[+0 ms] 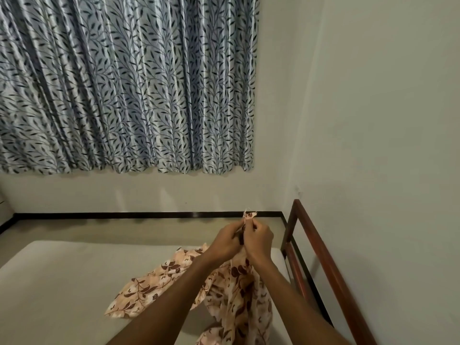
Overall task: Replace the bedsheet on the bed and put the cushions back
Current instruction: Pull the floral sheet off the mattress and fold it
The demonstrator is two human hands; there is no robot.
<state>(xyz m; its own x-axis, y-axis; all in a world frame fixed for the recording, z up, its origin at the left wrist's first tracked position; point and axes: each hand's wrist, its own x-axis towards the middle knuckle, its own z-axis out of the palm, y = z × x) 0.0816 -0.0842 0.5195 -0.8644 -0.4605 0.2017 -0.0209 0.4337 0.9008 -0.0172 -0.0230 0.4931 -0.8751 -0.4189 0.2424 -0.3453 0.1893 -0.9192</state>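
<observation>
A peach bedsheet (pixel 154 287) printed with brown leaves lies crumpled on the bare pale mattress (pixel 62 282). Part of it hangs from my hands, raised above the bed. My left hand (pixel 225 241) and my right hand (pixel 258 241) are close together, both pinching one edge of the sheet, and a small frayed corner sticks up above the fingers. No cushions are in view.
A reddish wooden bed rail (pixel 321 247) runs along the right side against the plain wall. A grey leaf-patterned curtain (pixel 124 83) hangs above the far side. A strip of floor with dark skirting (pixel 149 215) lies beyond the mattress.
</observation>
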